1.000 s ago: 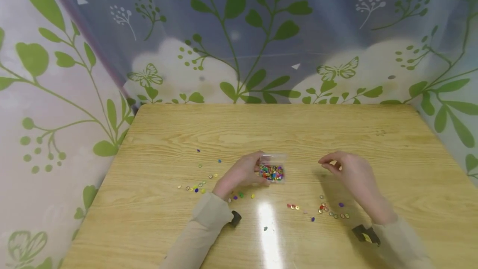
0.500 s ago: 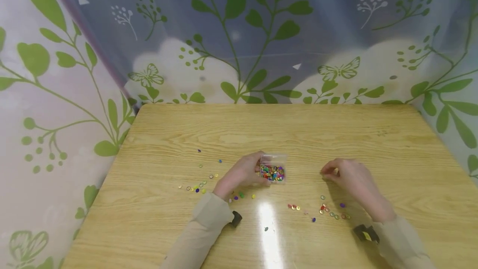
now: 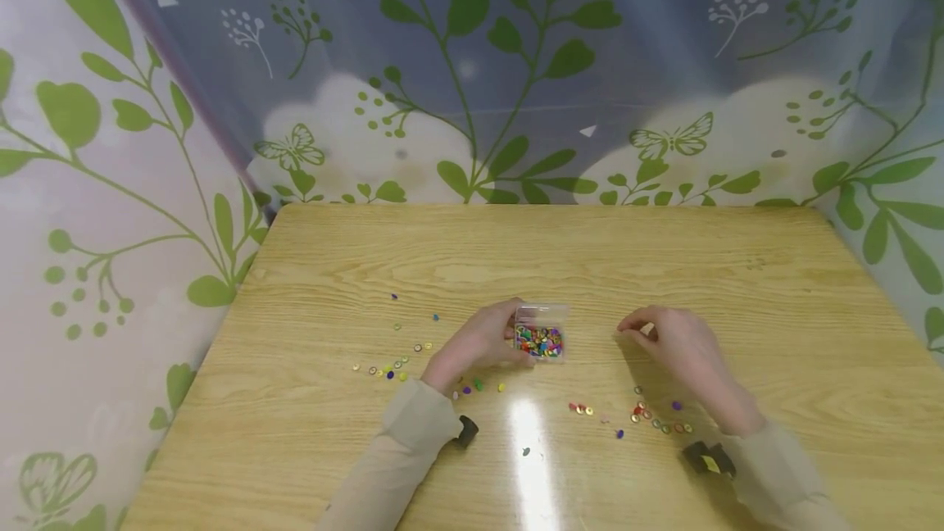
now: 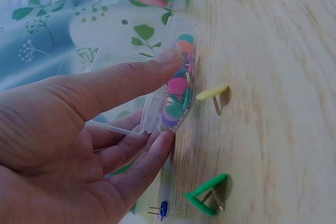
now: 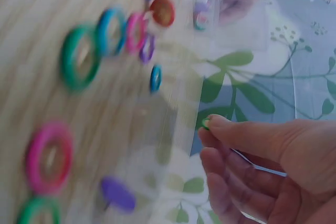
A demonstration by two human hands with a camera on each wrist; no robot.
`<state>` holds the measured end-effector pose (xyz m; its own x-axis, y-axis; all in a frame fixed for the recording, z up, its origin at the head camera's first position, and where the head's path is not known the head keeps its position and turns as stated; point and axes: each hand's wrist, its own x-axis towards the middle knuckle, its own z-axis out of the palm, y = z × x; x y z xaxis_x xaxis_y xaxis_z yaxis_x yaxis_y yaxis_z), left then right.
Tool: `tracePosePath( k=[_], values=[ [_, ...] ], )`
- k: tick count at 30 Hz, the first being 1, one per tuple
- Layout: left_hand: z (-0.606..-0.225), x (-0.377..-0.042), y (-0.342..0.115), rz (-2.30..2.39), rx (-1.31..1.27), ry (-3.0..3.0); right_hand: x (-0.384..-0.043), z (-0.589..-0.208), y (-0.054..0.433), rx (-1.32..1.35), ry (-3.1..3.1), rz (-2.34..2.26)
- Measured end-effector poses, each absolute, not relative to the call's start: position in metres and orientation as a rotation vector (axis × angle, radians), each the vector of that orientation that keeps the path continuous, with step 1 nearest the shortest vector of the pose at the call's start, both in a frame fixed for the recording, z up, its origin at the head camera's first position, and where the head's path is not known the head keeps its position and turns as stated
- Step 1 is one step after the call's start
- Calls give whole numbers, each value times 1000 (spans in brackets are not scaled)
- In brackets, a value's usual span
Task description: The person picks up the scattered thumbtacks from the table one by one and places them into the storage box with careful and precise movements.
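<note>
My left hand (image 3: 479,342) grips a clear plastic box (image 4: 153,106), thumb on one side and fingers on the other. Its hinged lid (image 3: 546,312) stands open at the far side, and many-coloured thumbtacks (image 3: 538,342) fill the inside. To the right of the box, above the table, my right hand (image 3: 678,347) pinches a small green thumbtack (image 5: 205,123) between thumb and index finger. The other fingers of that hand are loosely bent. Close by the box in the left wrist view lie a yellow thumbtack (image 4: 212,93) and green thumbtacks (image 4: 207,195).
Loose thumbtacks lie scattered on the wooden table (image 3: 442,252): one group (image 3: 401,363) left of my left forearm, another (image 3: 642,412) near my right wrist. Red and gold tacks (image 3: 580,409) lie between the arms. A leaf-printed curtain (image 3: 472,64) hangs behind the table.
My right hand dipped to the table, picked up a thumbtack, then rose and shifted left towards the box. My left hand and the box have stayed in place.
</note>
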<state>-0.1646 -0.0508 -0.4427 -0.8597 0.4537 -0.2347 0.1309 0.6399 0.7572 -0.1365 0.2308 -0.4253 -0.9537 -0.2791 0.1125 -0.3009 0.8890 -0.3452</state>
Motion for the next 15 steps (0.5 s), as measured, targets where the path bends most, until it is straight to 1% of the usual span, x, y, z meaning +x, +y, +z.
tracePosePath(
  k=[15],
  values=[
    [-442,-165,-51,1073,437,2451,-136,-414,176,613,-2868,639]
  ],
)
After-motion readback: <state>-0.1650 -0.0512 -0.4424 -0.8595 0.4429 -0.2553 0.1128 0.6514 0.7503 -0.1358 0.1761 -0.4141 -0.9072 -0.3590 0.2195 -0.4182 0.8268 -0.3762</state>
